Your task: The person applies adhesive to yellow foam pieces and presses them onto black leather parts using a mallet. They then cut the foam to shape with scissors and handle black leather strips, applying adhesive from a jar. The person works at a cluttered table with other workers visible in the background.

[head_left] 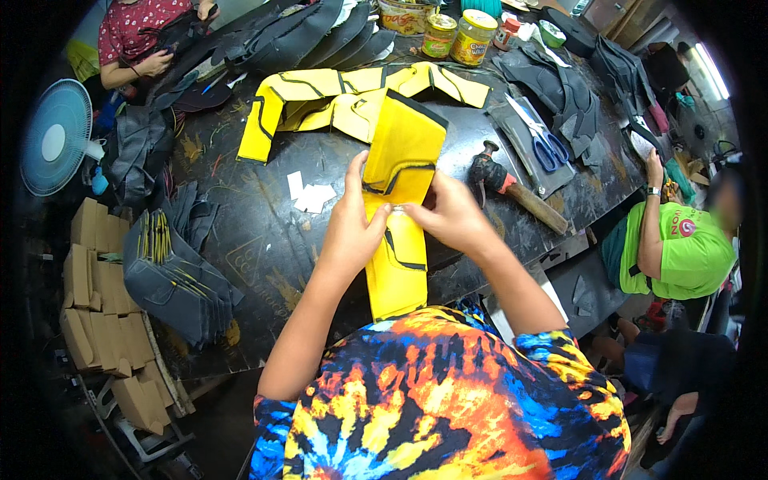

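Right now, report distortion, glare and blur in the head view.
Head view: fisheye bends the table edge and blackens the corners; a bright strip glares at upper right; both hands and the yellow piece are sharp; a co-worker's face is blurred.

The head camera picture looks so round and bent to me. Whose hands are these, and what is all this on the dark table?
There is no machine here. A person wears a wide-angle camera on the head, looking down, which is why straight edges curve near the rim. The two bare forearms coming up from below are that person's own. The left hand and right hand both hold a yellow cut piece with black lines, pinching it near its middle. On the black worktable lie more yellow pieces, a hammer, blue-handled scissors, small white scraps and jars. A stack of dark pieces sits to the left, beside cardboard boxes and a fan. Other people work at the table's far and right sides.
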`<action>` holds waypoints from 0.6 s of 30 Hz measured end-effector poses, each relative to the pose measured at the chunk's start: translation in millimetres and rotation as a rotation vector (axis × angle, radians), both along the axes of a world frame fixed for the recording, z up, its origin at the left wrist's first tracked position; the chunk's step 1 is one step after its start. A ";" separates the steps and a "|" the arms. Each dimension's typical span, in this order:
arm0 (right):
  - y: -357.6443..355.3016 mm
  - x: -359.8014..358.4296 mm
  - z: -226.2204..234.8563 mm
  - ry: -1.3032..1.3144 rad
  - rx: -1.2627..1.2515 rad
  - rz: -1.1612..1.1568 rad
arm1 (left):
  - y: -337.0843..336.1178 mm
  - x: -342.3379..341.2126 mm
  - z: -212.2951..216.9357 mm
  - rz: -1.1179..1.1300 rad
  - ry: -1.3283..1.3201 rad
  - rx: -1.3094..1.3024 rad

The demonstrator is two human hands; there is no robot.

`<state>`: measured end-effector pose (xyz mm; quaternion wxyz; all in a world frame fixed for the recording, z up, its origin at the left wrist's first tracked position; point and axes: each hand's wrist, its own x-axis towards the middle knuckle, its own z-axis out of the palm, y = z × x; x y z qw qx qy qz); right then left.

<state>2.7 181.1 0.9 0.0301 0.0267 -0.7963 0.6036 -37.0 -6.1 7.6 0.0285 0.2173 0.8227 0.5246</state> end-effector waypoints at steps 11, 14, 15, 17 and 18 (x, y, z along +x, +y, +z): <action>136.4 71.6 -24.5 0.027 0.822 -0.385 | -16.6 -10.3 -15.3 -0.254 -0.063 0.095; 118.8 71.9 1.5 -0.081 0.309 -0.358 | -9.2 -1.4 -22.7 -0.274 -0.212 0.149; 106.8 78.2 12.2 -0.053 0.211 -0.342 | -7.2 1.6 -24.6 -0.277 -0.338 0.273; 76.3 85.5 22.9 0.055 0.059 -0.319 | -5.7 7.0 -26.2 -0.248 -0.239 0.224; 62.3 86.9 24.6 0.049 -0.041 -0.307 | -5.6 8.7 -26.1 -0.240 -0.193 0.194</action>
